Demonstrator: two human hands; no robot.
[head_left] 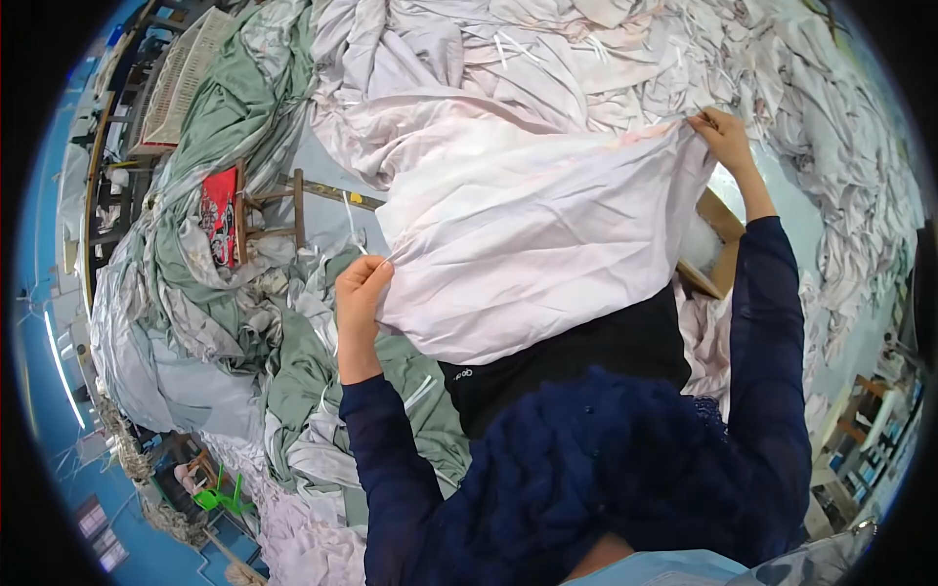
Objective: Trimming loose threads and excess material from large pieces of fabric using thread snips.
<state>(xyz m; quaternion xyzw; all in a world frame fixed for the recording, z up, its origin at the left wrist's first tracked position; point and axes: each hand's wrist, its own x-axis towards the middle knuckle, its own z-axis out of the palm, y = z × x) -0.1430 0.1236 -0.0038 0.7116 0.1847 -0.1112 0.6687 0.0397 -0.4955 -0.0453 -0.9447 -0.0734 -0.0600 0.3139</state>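
Observation:
Stretched between my hands is a pale pinkish-white cloth [547, 254], creased, with faint orange and yellow tints along its far edge. My left hand [362, 288] pinches its left edge, thumb on top. Farther out and to the right, my right hand [721, 135] grips its far right corner, fingers closed. The cloth hangs over my lap, where a black fabric [567, 366] shows beneath its near edge. Whether the cloth is a single layer or doubled I cannot tell.
Heaps of pale fabric [625, 49] spread ahead and to the right. Green and white fabric [371, 410] piles up at the left, by a wooden stool [296, 210] and a red patterned cloth [220, 215]. An open cardboard box [725, 244] sits right of my lap; a white basket [186, 83] stands far left.

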